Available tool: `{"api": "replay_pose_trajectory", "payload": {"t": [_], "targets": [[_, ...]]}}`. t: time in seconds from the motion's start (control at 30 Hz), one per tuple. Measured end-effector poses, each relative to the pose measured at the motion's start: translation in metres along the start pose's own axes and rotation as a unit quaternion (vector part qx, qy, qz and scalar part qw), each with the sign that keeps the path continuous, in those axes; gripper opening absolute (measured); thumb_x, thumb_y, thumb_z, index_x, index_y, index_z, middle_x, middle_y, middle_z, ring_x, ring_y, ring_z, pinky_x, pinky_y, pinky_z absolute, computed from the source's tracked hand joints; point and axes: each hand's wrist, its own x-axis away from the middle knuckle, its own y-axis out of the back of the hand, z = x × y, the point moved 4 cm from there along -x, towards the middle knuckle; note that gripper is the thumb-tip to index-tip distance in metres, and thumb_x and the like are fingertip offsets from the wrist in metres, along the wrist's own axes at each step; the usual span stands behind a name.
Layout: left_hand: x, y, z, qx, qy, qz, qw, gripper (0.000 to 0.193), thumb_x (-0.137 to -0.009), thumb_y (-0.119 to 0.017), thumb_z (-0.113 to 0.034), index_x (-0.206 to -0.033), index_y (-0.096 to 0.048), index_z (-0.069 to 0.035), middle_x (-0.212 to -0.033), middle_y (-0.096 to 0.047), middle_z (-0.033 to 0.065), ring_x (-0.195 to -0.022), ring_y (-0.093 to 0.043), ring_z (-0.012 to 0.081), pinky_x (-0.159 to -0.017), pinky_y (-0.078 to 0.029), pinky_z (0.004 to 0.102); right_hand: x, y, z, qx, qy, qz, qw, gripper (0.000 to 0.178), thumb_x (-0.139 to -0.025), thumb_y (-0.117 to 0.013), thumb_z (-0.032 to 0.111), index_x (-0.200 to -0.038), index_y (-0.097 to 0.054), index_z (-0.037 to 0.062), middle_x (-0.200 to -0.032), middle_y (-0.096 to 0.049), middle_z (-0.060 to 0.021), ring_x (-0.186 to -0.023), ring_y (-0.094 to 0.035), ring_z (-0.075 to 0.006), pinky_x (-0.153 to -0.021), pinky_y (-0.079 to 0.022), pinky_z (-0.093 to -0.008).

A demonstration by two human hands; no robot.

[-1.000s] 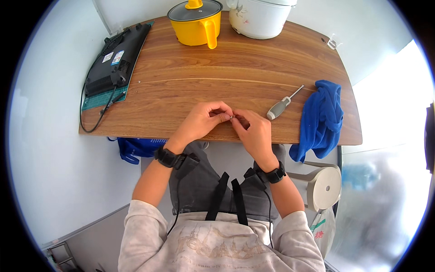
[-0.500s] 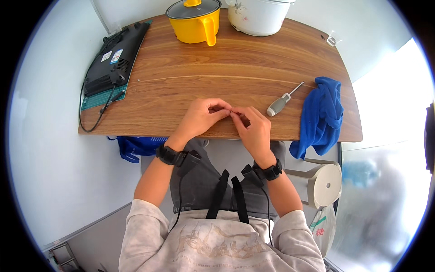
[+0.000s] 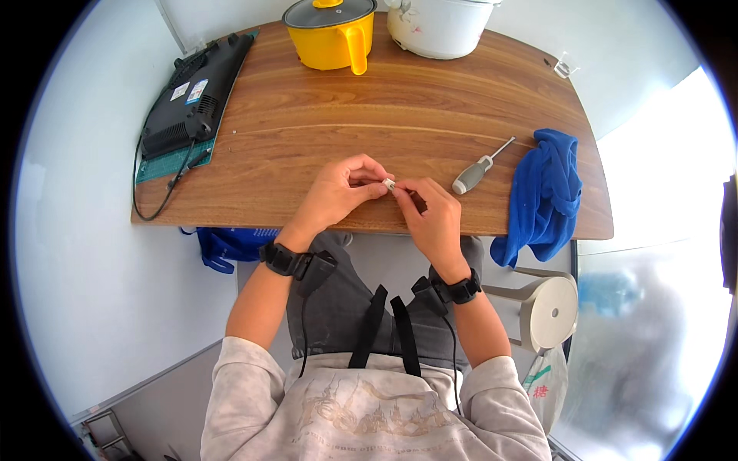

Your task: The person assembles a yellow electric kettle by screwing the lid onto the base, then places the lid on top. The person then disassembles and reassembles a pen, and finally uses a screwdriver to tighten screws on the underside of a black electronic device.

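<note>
Between my fingertips, just above the near part of the wooden table, is a small whitish piece (image 3: 390,184), too small to name. My left hand (image 3: 346,189) pinches it from the left, thumb and forefinger closed. From the other side my right hand (image 3: 429,211) pinches its right end, with the remaining fingers curled. To the right of my right hand lies a screwdriver (image 3: 472,177) with a grey handle, its shaft slanting away to the upper right. A crumpled blue cloth (image 3: 544,196) hangs partly over the table's front edge beyond the screwdriver.
A black flat appliance (image 3: 184,107) with a cord rests on a green mat (image 3: 163,166) at the left. At the back stand a yellow lidded pot (image 3: 323,48) and a white pot (image 3: 434,29). A clear cup (image 3: 565,66) is far right; a stool (image 3: 552,311) stands below.
The small whitish piece now shows between my fingertips, where it was mostly hidden before. My fingertips have parted slightly; the left hand has shifted a little.
</note>
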Motion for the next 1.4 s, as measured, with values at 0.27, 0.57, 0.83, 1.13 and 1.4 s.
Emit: {"api": "replay_pose_trajectory", "payload": {"t": [0.27,0.57,0.83,1.13,1.4], "targets": [[0.001,0.002,0.003,-0.017,0.015,0.006,1.0,0.015,-0.089,-0.072,-0.002,-0.101,-0.063,-0.001,-0.103,-0.072,0.0069,-0.097,-0.067,0.0122,-0.088,-0.053,0.0259,0.002,-0.005,-0.004,0.011,0.005,-0.004,1.0,0.01,-0.087,-0.073,0.01,-0.094,-0.07,0.0032,-0.084,-0.068,-0.0105,-0.067,-0.066,-0.0245,-0.061,-0.052,-0.0332],[0.005,0.004,0.004,-0.013,-0.019,0.014,1.0,0.016,-0.091,-0.071,-0.004,-0.105,-0.064,-0.002,-0.103,-0.072,0.0071,-0.097,-0.068,0.0135,-0.086,-0.054,0.0273,-0.001,-0.01,-0.003,0.009,-0.038,0.004,0.999,0.012,-0.087,-0.074,0.011,-0.092,-0.067,0.0029,-0.082,-0.071,-0.0108,-0.069,-0.069,-0.0229,-0.062,-0.053,-0.0323],[0.002,-0.003,0.008,-0.015,-0.006,0.009,1.0,0.017,-0.09,-0.07,-0.002,-0.105,-0.063,-0.002,-0.098,-0.068,0.0031,-0.093,-0.066,0.0109,-0.083,-0.053,0.0249,0.002,0.0,-0.014,-0.073,-0.072,0.047,0.994,0.014,-0.092,-0.068,0.006,-0.104,-0.07,-0.0006,-0.079,-0.072,-0.0063,-0.072,-0.068,-0.0085,-0.065,-0.054,-0.0233],[0.021,0.001,-0.002,-0.074,-0.014,0.005,0.997,0.015,-0.091,-0.071,-0.007,-0.102,-0.064,-0.001,-0.094,-0.068,0.0033,-0.089,-0.066,0.011,-0.081,-0.053,0.0249,0.01,-0.008,0.006,-0.065,-0.039,0.041,0.996,0.014,-0.088,-0.069,0.005,-0.102,-0.071,0.0025,-0.084,-0.073,-0.0125,-0.073,-0.073,-0.0224,-0.064,-0.055,-0.0304],[0.074,0.05,-0.011,-0.083,-0.025,-0.013,0.996,0.016,-0.091,-0.072,-0.01,-0.103,-0.065,-0.001,-0.093,-0.071,0.0072,-0.088,-0.067,0.0123,-0.079,-0.053,0.0262,0.033,-0.057,0.063,-0.025,-0.063,0.054,0.996,0.015,-0.088,-0.069,0.004,-0.102,-0.071,0.0017,-0.081,-0.072,-0.0125,-0.07,-0.07,-0.019,-0.065,-0.053,-0.0292]]}}
